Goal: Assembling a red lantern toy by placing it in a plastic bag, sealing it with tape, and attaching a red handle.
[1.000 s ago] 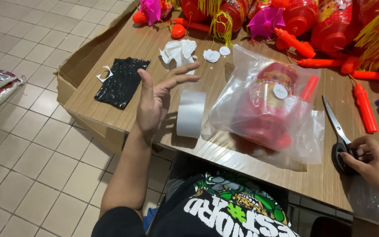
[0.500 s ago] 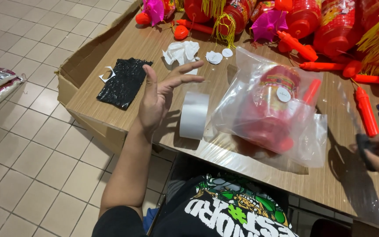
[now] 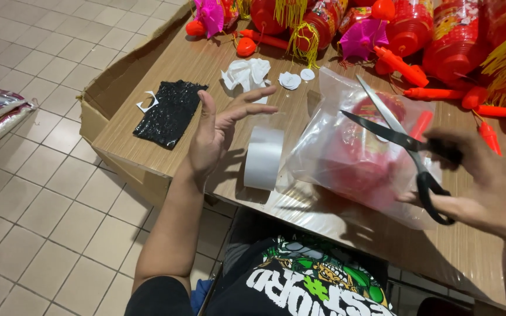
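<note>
Moved: right hand [image 3: 487, 181] now lifts scissors [image 3: 408, 152], blades open, over bag [image 3: 346, 158].
Left hand [image 3: 218, 131]: open, empty.
Bag: soft, slippery; hold an edge.

The right hand [image 3: 475, 181] at right is blurred; the lanterns [image 3: 440, 29] are cut off by the top edge.

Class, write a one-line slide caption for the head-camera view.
Right hand lifts open scissors over a bagged red lantern; left hand hovers beside a tape roll.
</note>
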